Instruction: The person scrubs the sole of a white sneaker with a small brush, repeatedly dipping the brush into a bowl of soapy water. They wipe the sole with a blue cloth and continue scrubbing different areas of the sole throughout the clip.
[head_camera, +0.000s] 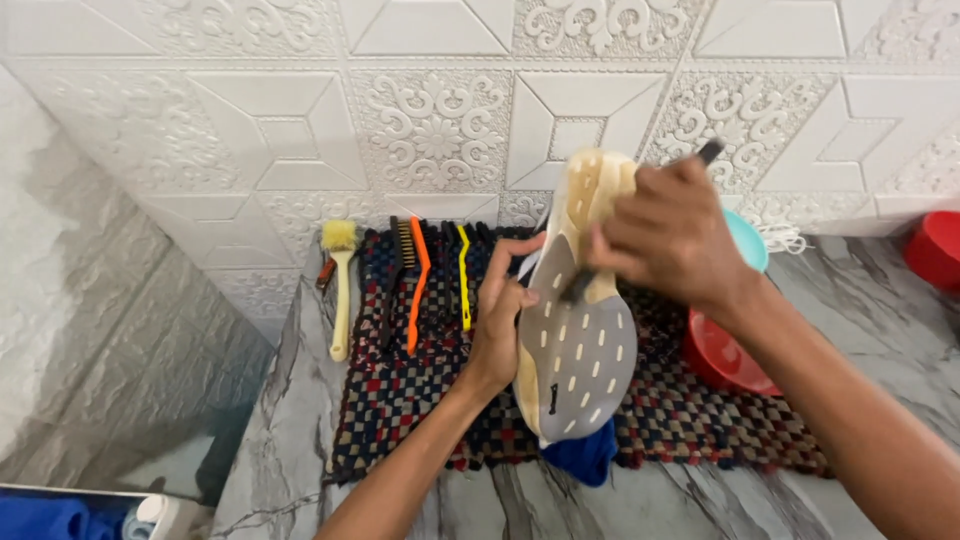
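Shoe (578, 340) stands sole-up over the mat (690, 410), toe towards the wall. Left hand (503, 320) clamps its edge, forearm angled up from below. Right hand (668, 232) is fisted around a dark tool (580, 285), pressed against the sole.

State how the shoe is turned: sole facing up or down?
Sole up. The shoe shows its grey sole with pale slots toward the camera, held by the left hand.
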